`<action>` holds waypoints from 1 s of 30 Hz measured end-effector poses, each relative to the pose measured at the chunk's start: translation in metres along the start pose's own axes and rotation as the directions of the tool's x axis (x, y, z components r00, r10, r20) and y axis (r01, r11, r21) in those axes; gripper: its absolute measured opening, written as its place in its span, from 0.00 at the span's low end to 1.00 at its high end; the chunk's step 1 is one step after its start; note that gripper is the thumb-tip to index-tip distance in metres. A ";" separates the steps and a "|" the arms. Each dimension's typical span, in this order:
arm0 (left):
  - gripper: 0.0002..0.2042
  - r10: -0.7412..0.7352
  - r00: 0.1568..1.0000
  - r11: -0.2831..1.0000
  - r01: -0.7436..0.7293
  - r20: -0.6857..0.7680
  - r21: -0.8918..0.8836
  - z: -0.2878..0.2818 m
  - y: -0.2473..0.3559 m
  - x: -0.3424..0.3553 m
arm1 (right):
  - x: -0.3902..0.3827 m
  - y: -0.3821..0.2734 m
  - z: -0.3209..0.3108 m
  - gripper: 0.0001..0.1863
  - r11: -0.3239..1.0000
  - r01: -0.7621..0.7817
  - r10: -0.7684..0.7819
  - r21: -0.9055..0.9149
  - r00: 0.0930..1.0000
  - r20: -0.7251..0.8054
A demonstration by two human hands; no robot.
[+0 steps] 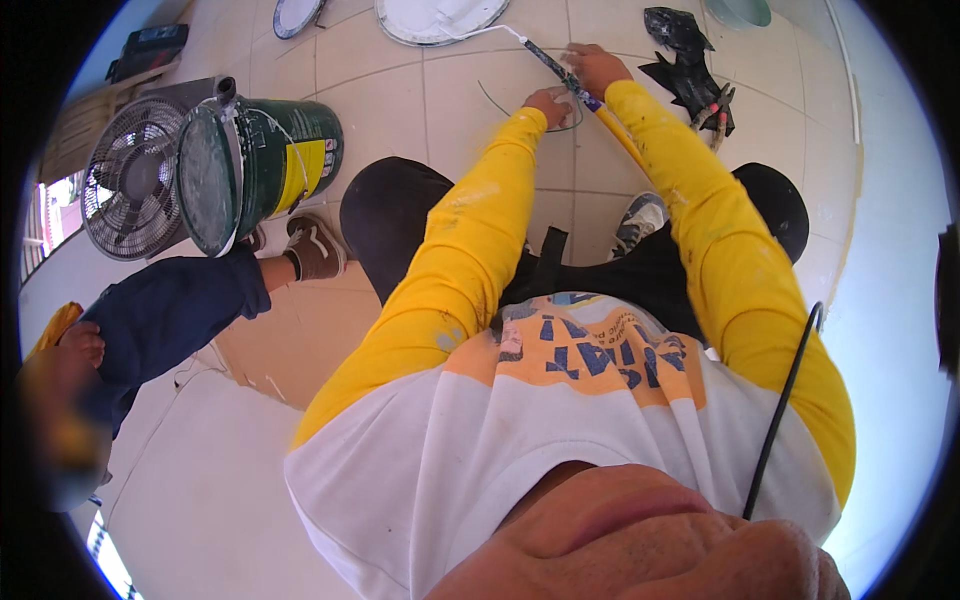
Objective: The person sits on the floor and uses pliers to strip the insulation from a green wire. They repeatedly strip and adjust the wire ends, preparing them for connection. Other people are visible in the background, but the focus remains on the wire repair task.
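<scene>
Ahead of me on the tiled floor, a paint roller's wire frame (490, 32), smeared white, runs into a dark handle (547, 64). A yellow pole (622, 140) continues from that handle back between my arms. My right hand (597, 72) is closed around the joint of handle and pole. Just left of it, my left hand (550, 106) has its fingers pinched at the joint, on a thin green wire (492, 97). The wire loops out past both sides of the left hand. The roller end lies over a round, white-coated vessel (425, 28), cut off by the top edge.
A dark green lidded bucket (262, 185) stands at left beside a fan (132, 180). Another person's leg (190, 305) and shoe (316, 250) are close by. Right of my hands lie black plastic (690, 62) and pliers (716, 112). A pale wall (900, 200) rises at right.
</scene>
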State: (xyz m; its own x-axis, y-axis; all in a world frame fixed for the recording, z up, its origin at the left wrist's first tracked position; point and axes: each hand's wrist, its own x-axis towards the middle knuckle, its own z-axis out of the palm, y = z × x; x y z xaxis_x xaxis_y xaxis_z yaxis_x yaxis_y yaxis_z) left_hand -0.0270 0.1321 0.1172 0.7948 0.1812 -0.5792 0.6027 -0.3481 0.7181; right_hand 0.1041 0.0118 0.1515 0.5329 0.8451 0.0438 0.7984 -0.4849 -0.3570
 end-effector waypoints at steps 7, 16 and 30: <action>0.20 -0.150 0.986 0.796 0.080 -0.067 -0.600 0.018 -0.034 0.037 | 0.023 0.001 -0.015 0.10 0.935 0.305 -0.199 -0.181 0.873 0.445; 0.17 -0.062 0.980 -0.113 0.183 0.191 -0.977 0.059 0.005 0.019 | 0.007 0.011 -0.020 0.06 0.813 0.480 -0.403 -0.331 0.873 0.275; 0.14 -0.061 0.980 -0.258 0.166 0.188 -0.952 0.069 -0.011 0.020 | -0.006 0.007 -0.020 0.11 0.796 0.514 -0.426 -0.319 0.851 0.306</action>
State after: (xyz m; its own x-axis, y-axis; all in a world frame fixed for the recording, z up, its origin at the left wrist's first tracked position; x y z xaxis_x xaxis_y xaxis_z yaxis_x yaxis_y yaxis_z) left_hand -0.0227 0.0758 0.0717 0.7288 0.0263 -0.6842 0.0444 0.9953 0.0856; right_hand 0.1121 -0.0008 0.1671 0.0275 0.9950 -0.0957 0.9991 -0.0241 0.0362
